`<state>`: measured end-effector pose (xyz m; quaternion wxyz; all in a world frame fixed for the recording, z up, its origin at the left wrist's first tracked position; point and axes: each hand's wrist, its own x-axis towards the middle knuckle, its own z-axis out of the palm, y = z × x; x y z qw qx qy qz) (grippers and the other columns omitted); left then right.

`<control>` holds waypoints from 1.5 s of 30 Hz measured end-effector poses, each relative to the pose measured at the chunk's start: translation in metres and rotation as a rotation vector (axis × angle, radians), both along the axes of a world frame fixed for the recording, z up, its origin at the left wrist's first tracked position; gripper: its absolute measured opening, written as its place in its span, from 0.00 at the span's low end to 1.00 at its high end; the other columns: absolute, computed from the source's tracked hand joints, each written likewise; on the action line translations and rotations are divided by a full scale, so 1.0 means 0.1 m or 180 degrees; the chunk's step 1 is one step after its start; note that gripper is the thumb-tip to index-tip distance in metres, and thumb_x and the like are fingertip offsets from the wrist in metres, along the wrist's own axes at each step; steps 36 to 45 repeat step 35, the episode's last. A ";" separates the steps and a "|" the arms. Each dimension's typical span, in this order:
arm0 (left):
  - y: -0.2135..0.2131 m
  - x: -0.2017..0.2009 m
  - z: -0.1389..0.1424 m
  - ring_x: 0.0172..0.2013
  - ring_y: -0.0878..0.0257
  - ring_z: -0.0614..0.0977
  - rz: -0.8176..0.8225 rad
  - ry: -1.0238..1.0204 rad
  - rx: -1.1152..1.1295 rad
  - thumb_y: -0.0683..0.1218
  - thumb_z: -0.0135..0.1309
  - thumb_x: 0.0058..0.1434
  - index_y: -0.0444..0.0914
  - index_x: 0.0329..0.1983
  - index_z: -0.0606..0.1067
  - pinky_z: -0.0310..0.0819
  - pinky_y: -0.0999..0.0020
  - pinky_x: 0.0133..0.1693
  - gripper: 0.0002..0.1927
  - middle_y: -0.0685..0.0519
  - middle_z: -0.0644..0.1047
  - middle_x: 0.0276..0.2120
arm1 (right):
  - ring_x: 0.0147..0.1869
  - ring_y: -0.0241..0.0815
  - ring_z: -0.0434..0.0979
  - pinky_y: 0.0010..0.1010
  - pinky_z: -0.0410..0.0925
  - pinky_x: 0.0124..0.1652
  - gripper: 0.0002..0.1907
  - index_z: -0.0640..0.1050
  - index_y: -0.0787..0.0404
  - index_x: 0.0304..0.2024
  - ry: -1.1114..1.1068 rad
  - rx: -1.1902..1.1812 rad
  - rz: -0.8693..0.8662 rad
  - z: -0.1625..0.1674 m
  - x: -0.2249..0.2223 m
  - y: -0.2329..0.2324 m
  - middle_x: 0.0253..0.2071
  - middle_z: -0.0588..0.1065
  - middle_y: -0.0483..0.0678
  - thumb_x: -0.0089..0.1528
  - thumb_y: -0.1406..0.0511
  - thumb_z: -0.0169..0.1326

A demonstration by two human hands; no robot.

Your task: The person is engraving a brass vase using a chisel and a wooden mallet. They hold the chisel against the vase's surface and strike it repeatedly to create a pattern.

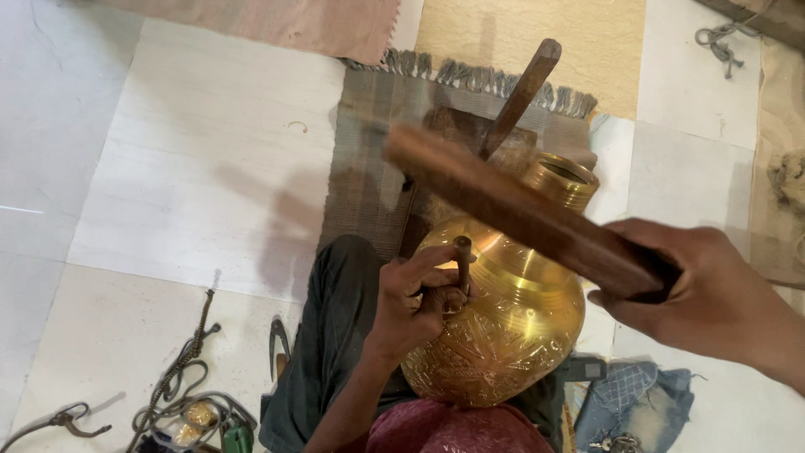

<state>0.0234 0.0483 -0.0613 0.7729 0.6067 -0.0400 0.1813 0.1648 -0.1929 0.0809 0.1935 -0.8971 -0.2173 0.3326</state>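
Note:
A shiny brass pot (511, 319) with engraved patterns lies tilted on my lap, its ringed neck pointing up and away. My left hand (411, 298) is closed around a small metal punch (462, 260), holding its tip against the pot's shoulder. My right hand (713, 298) grips one end of a long flat wooden bat (520, 210), raised above the pot and blurred. A wooden post (520, 96) sticks up behind the pot.
A fringed grey mat (369, 168) lies on the pale tiled floor. Rope, hooks and small tools (189, 394) sit at lower left, pliers (279, 340) beside my leg. A denim cloth (637, 398) with keys lies at lower right.

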 end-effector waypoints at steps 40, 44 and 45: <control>-0.06 -0.06 -0.26 0.39 0.54 0.90 -0.0031 0.0164 -0.0265 0.24 0.46 0.57 0.33 0.49 0.79 0.90 0.68 0.37 0.22 0.41 0.82 0.50 | 0.28 0.39 0.81 0.30 0.77 0.31 0.22 0.77 0.46 0.55 -0.0041 -0.2334 0.0164 0.70 0.12 0.75 0.26 0.78 0.47 0.58 0.63 0.64; -0.06 -0.06 -0.26 0.39 0.54 0.90 -0.0031 0.0164 -0.0265 0.24 0.46 0.57 0.33 0.49 0.79 0.90 0.68 0.37 0.22 0.41 0.82 0.50 | 0.28 0.39 0.81 0.30 0.77 0.31 0.22 0.77 0.46 0.55 -0.0041 -0.2334 0.0164 0.70 0.12 0.75 0.26 0.78 0.47 0.58 0.63 0.64; -0.06 -0.06 -0.26 0.39 0.54 0.90 -0.0031 0.0164 -0.0265 0.24 0.46 0.57 0.33 0.49 0.79 0.90 0.68 0.37 0.22 0.41 0.82 0.50 | 0.28 0.39 0.81 0.30 0.77 0.31 0.22 0.77 0.46 0.55 -0.0041 -0.2334 0.0164 0.70 0.12 0.75 0.26 0.78 0.47 0.58 0.63 0.64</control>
